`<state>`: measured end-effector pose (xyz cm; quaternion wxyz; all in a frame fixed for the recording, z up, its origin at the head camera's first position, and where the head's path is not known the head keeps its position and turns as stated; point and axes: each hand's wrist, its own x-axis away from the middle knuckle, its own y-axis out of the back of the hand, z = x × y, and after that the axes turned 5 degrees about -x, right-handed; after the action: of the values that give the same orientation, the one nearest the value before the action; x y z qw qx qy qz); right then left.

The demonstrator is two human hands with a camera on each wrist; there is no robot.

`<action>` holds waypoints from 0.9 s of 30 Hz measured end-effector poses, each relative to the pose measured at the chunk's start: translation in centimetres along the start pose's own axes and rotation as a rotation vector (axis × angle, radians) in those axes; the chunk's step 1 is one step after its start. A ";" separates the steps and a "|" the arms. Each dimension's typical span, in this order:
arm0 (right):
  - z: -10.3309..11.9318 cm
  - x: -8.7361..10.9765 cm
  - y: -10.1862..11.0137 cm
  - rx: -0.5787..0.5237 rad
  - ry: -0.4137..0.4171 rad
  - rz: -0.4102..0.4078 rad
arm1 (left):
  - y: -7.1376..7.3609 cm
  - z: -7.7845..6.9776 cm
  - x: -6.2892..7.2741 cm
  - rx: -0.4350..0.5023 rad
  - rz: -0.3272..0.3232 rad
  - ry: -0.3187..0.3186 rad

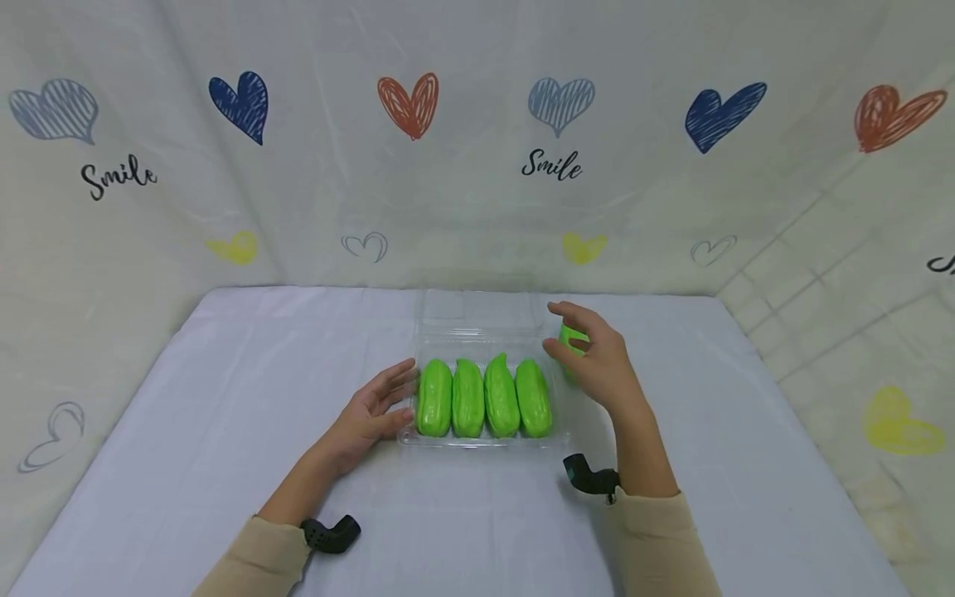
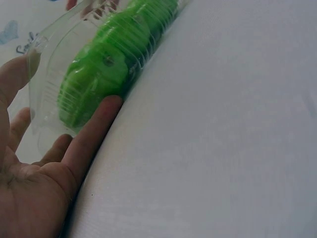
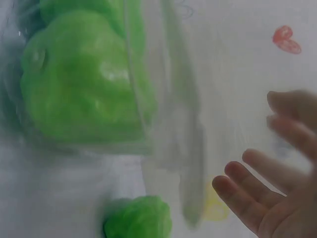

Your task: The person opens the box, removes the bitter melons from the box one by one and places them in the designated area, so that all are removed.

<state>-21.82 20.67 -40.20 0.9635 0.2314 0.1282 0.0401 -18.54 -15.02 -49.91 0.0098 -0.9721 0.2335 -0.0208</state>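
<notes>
A clear plastic clamshell box [image 1: 485, 442] lies with its lid [image 1: 477, 311] folded back towards the wall. Inside it, several bright green, ridged, gourd-like vegetables [image 1: 467, 398] are lined up side by side. My left hand [image 1: 369, 414] is at the box's left side, fingers spread and mostly straight, with fingertips right at the plastic wall. Beyond the box's right side, my right hand [image 1: 597, 356] hovers with fingers apart and nothing between them. Another green vegetable [image 3: 138, 218] lies outside the box, partly hidden behind that hand in the head view.
A white cloth [image 1: 261, 431] covers the table. Behind it hangs a pale curtain [image 1: 477, 199] printed with hearts and the word Smile. A black wrist camera [image 1: 332, 535] sticks out from the left sleeve, and another camera [image 1: 589, 477] from the right.
</notes>
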 end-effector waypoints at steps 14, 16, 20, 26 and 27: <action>1.3 0.1 -3.5 -0.028 0.117 0.169 | 0.0 0.1 0.0 0.001 -0.001 0.004; 1.4 0.1 -3.7 -0.030 0.123 0.185 | 0.1 0.2 0.0 -0.001 -0.001 0.003; 1.7 0.4 -3.9 -0.011 0.117 0.221 | 0.1 0.3 0.1 -0.004 0.002 0.002; 2.0 0.6 -3.9 0.028 0.106 0.282 | 0.1 0.3 0.0 -0.004 0.006 0.000; 1.9 0.6 -3.8 0.030 0.104 0.291 | 0.1 0.3 0.0 -0.004 0.007 -0.001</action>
<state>-20.66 16.49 -40.45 0.9360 0.2597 0.1438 0.1893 -18.61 -15.12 -50.22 0.0080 -0.9713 0.2367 -0.0199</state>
